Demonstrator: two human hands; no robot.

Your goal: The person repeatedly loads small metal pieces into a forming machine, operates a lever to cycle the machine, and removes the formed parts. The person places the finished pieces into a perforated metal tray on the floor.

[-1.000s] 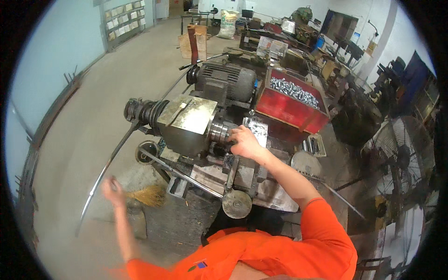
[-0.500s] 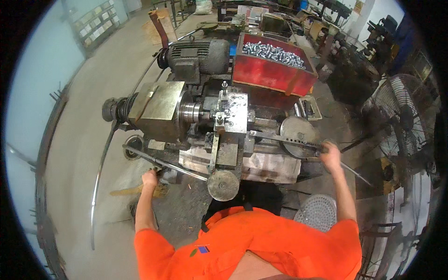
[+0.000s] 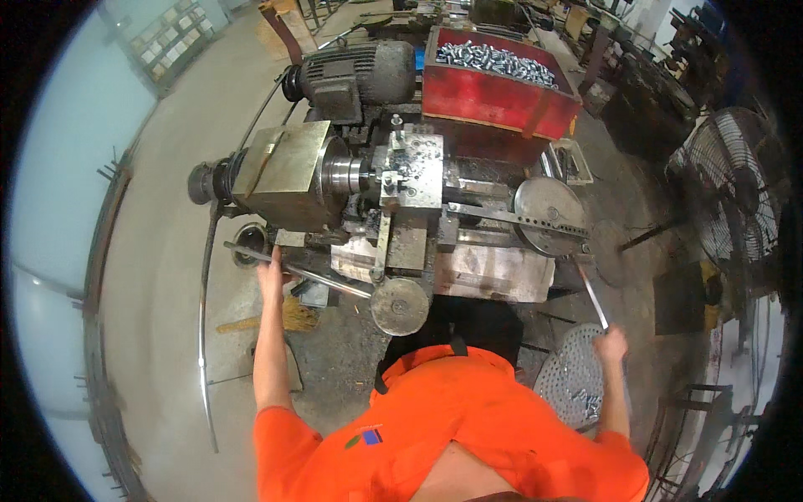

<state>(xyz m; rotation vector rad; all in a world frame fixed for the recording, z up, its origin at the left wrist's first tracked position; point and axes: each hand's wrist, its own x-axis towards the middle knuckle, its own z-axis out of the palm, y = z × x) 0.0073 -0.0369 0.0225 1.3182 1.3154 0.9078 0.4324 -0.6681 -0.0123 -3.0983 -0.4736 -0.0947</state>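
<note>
A dark, greasy lathe [image 3: 416, 171] with a shiny chuck [image 3: 343, 176] stands in front of me. My left hand [image 3: 271, 266] is closed around a long metal lever [image 3: 326, 282] that runs to a round steel disc [image 3: 399, 306] at the lathe's front. The fingers on it are partly hidden. At the right, my right hand [image 3: 611, 344] grips the lower end of a slim metal rod [image 3: 592, 293]. That rod's upper end meets a flat bar with a row of holes [image 3: 523, 220], which crosses a larger round disc [image 3: 549, 209].
A red box [image 3: 502, 96] full of small metal parts stands behind the lathe, beside a motor [image 3: 360, 75]. A perforated round stool [image 3: 569, 376] with several metal pieces on it is near my right arm. A fan [image 3: 723, 192] stands right; a straw broom [image 3: 272, 318] lies left.
My left hand has moved up onto the lever. My right hand has come down and toward me, and the rod it grips now points down toward me. Metal pieces now show on the stool.
</note>
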